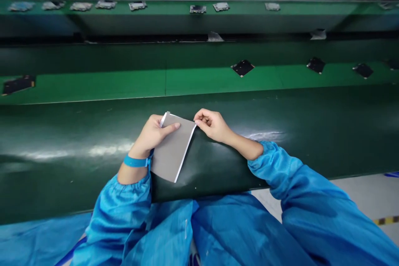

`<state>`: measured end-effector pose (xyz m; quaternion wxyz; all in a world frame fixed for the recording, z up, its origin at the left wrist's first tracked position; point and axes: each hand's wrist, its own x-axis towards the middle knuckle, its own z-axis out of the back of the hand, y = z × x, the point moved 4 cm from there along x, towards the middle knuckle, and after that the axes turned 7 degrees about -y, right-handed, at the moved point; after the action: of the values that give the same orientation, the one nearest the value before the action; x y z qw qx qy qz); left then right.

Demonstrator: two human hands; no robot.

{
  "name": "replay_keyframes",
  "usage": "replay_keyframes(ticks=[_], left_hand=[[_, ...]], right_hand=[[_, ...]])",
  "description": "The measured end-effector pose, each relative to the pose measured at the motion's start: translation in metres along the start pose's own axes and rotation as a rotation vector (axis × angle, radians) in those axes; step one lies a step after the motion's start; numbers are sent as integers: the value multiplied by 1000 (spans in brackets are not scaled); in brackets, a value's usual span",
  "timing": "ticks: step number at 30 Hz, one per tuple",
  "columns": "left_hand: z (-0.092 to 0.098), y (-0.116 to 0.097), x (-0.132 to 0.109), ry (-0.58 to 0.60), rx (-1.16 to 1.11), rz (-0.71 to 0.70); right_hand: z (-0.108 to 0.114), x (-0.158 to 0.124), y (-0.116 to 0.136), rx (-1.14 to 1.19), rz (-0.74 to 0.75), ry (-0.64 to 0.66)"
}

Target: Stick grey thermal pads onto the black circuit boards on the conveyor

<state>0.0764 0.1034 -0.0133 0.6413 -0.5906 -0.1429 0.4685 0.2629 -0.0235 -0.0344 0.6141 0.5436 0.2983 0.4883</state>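
My left hand (pixel 152 135) clasps the gray sheet (pixel 171 153); my right hand (pixel 212 124) pinches its top right corner. Just 1 corner seems started; the white strip (pixel 186 151) lines its right edge.

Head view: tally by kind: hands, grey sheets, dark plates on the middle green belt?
hands: 2, left hand and right hand
grey sheet, held by both: 1
dark plates: 4 clear; right edge too dim
total: 7

The left hand (pixel 152 135) held a grey sheet (pixel 170 156) at the dark green desk's (pixel 62 141) near edge; the right hand (pixel 212 124) pinched the top end of its white strip (pixel 186 149).
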Motion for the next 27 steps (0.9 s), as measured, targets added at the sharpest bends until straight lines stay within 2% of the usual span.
replay_keyframes(ticks=[6,10,13,16,20,27], left_hand=[[-2,-1,-1,6,21,-21],[-3,-1,-1,25,25,4],[-3,1,-1,43,33,31],[-3,2,-1,54,30,47],[-6,2,-3,98,44,56],[-15,-1,-8,196,87,34]], right_hand=[[-1,-2,4,-99,73,11],[0,-6,11,-172,230,-16],[3,-7,15,-187,324,-91],[6,-4,12,-77,224,-163],[2,-1,2,57,31,-84],[0,11,5,154,-38,-61]])
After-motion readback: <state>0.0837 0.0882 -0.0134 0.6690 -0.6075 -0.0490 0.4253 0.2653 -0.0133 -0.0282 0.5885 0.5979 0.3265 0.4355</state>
